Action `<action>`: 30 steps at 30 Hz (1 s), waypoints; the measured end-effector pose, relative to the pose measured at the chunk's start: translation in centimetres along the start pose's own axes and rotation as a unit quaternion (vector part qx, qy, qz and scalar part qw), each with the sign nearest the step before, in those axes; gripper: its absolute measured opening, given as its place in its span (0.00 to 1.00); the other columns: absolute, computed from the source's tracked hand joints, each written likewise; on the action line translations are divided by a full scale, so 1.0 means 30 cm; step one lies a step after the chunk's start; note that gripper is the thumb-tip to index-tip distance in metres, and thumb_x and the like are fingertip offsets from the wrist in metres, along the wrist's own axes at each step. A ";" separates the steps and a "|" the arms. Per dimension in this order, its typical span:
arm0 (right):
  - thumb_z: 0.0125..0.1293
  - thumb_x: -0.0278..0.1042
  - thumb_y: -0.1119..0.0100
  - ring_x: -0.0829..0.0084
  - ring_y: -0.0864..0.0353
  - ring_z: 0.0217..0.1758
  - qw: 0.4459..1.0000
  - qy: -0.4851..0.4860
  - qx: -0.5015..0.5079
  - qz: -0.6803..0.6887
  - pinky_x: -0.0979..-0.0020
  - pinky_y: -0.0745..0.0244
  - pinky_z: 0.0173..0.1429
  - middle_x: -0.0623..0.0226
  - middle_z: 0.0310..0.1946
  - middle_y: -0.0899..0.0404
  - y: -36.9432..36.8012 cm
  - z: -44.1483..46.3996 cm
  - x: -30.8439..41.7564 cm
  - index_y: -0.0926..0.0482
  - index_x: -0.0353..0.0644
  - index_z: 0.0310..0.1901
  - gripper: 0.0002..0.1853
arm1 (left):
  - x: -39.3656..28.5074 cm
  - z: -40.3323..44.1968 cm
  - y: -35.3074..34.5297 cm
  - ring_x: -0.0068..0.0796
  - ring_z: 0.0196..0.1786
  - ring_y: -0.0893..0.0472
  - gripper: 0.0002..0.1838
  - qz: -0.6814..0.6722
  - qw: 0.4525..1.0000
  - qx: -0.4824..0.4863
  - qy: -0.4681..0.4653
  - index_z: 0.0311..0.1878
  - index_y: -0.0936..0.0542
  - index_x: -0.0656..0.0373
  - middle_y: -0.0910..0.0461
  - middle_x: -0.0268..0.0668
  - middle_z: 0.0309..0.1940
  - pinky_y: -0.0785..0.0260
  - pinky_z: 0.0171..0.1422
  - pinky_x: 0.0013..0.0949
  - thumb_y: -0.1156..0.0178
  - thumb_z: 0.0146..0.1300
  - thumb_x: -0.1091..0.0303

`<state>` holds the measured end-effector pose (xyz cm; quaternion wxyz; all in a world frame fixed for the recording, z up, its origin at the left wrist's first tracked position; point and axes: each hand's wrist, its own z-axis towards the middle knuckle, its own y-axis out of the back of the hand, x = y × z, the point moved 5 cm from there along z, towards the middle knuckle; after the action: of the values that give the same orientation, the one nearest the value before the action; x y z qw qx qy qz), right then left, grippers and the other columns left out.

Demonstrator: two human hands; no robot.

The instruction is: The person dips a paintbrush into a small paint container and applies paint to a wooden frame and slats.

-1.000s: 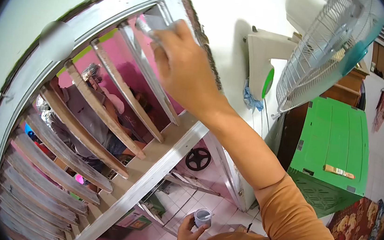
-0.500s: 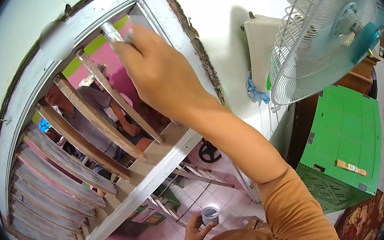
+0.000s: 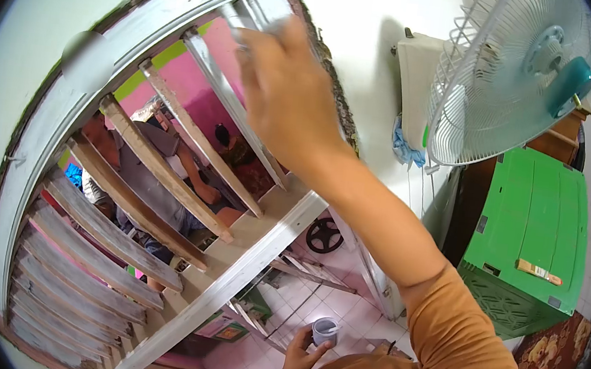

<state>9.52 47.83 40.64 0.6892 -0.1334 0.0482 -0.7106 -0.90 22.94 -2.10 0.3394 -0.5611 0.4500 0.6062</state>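
Observation:
My right hand (image 3: 287, 90) is raised at the upper corner of a white-painted frame (image 3: 185, 3), its fingers closed round a paintbrush (image 3: 232, 16) that is mostly hidden and blurred. Just left of the hand runs a slat with a whitish coat (image 3: 229, 98). Further left, bare brown slats (image 3: 160, 167) and greyish ones (image 3: 110, 233) slant across the opening. Low in the view, my left hand (image 3: 301, 354) holds a small cup of grey-white paint (image 3: 325, 330) upright.
A standing fan (image 3: 518, 85) is at the upper right, above a green plastic box (image 3: 528, 230) with a second brush (image 3: 539, 272) on its lid. Behind the slats, a person (image 3: 153, 169) in grey is partly visible. A black wheel (image 3: 325, 235) shows below the frame.
My right hand went left along the frame, then came back right to the upper corner. My left hand and the cup now sit slightly further right in view than at first.

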 end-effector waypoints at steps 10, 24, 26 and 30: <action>0.71 0.24 0.42 0.42 0.18 0.37 0.998 -0.042 0.045 0.025 0.49 0.22 0.43 0.46 0.43 0.26 -0.133 0.019 -0.071 0.21 0.32 0.50 0.09 | -0.036 0.009 -0.009 0.34 0.63 0.20 0.33 -0.013 1.000 0.009 -0.023 0.68 0.31 0.70 0.20 0.47 0.59 0.28 0.69 0.36 0.27 0.65 0.71; 0.72 0.27 0.45 0.39 0.19 0.41 0.997 -0.049 0.052 0.002 0.45 0.24 0.47 0.42 0.47 0.27 -0.155 0.056 -0.045 0.24 0.29 0.45 0.08 | -0.052 0.012 -0.002 0.34 0.63 0.20 0.33 0.007 1.000 0.013 -0.022 0.68 0.31 0.69 0.20 0.46 0.60 0.28 0.70 0.38 0.26 0.64 0.72; 0.72 0.28 0.45 0.39 0.19 0.43 0.997 -0.063 0.048 0.024 0.45 0.23 0.48 0.43 0.46 0.27 -0.122 0.065 -0.039 0.24 0.31 0.44 0.07 | -0.055 0.010 -0.007 0.36 0.65 0.20 0.33 -0.004 1.000 0.018 -0.016 0.68 0.32 0.70 0.21 0.47 0.61 0.29 0.72 0.41 0.28 0.64 0.75; 0.71 0.26 0.44 0.40 0.19 0.41 0.999 -0.032 -0.017 -0.028 0.47 0.22 0.47 0.46 0.45 0.25 -0.014 0.053 0.005 0.20 0.31 0.43 0.07 | -0.032 0.007 0.000 0.34 0.62 0.19 0.33 -0.009 1.000 0.003 -0.015 0.68 0.30 0.68 0.19 0.45 0.59 0.27 0.69 0.38 0.26 0.63 0.71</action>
<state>9.51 47.88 42.30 0.6677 -0.1688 0.0344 -0.7242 -0.86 23.23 -1.17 0.3535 -0.5548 0.4414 0.6103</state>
